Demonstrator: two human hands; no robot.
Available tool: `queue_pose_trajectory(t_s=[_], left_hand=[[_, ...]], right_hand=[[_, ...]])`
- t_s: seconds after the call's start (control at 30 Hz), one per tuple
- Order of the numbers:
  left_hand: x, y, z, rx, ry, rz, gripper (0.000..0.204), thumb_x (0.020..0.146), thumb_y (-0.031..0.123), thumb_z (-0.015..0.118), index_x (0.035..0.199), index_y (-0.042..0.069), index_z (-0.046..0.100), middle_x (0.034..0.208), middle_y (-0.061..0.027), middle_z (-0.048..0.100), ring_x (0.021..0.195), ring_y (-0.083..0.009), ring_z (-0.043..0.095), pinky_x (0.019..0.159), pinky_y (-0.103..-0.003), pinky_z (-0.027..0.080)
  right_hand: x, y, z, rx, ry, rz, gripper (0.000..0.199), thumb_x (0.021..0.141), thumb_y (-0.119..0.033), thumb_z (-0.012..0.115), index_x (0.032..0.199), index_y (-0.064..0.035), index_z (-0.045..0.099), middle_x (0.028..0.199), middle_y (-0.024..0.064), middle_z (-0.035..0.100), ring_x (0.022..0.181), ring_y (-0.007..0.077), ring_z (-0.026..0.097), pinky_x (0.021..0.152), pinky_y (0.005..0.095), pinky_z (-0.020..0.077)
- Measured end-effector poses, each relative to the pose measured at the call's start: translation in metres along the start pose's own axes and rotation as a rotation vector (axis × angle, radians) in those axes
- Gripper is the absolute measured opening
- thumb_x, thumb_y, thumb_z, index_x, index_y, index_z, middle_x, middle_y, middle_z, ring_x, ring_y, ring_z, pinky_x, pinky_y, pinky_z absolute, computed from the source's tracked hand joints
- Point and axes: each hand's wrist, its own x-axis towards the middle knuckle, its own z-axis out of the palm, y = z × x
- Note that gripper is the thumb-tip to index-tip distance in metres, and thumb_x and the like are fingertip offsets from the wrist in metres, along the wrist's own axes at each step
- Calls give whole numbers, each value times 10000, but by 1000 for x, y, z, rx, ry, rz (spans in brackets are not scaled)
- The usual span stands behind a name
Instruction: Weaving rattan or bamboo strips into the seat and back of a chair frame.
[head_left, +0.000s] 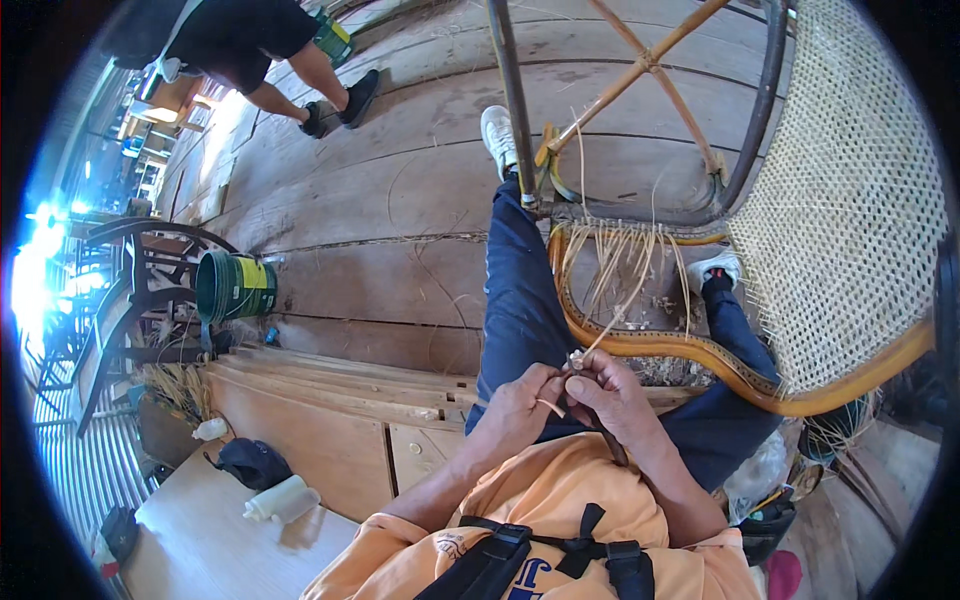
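My left hand (521, 402) and my right hand (612, 396) meet above my lap, fingertips pinched close together. A pale cane strand (622, 313) runs from between them up to the chair frame, and a short light end pokes out by my left fingers. Under my right hand a slim dark brown stick-like thing (609, 441) slants toward my shirt; its upper end is hidden by my fingers. Ahead lies the curved rattan chair frame (640, 343), with several loose cane strands (610, 258) hanging from its edge. A woven cane panel (850, 200) covers its right part.
Wooden planks (335, 385) and a pale board (215, 530) lie on my left, with a white bottle (283, 500) and dark cap (250, 464). A green bucket (235, 287) stands beyond. Another person (300, 75) is at the far left. A dark pouch (768, 525) sits at right.
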Motion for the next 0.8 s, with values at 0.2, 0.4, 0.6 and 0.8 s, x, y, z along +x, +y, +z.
queue_pose_trajectory(t_s=[0.2, 0.4, 0.6, 0.8], left_hand=[[-16, -15, -18, -161, -120, -162, 169, 896, 151, 460, 867, 15, 556, 648, -33, 524, 598, -124, 500, 565, -260, 414], [-54, -27, -45, -437, -158, -471, 193, 902, 184, 489, 870, 14, 575, 639, 14, 476, 610, -64, 445, 557, -211, 386], [-23, -15, -3, -88, 115, -94, 170, 897, 174, 521, 886, 12, 569, 627, -39, 526, 585, -92, 473, 539, -252, 417], [-17, -10, -4, -85, 56, -169, 172, 899, 174, 503, 869, 17, 566, 636, -31, 526, 601, -88, 473, 552, -248, 416]], right_hand=[[-5, 3, -9, 60, -41, 11, 251, 830, -213, 621, 961, -24, 521, 685, 19, 505, 516, 72, 460, 435, 192, 371], [-1, -17, -42, 206, 183, -37, 205, 837, -156, 579, 974, -14, 519, 643, 16, 501, 440, 60, 425, 400, 175, 347], [-9, -5, 1, -42, -199, 218, 354, 816, -203, 646, 1093, -46, 493, 746, 8, 559, 562, 44, 470, 479, 171, 387], [-4, 8, -2, 61, -202, 35, 262, 842, -155, 611, 1044, -37, 494, 751, -18, 507, 561, 31, 426, 478, 166, 353]])
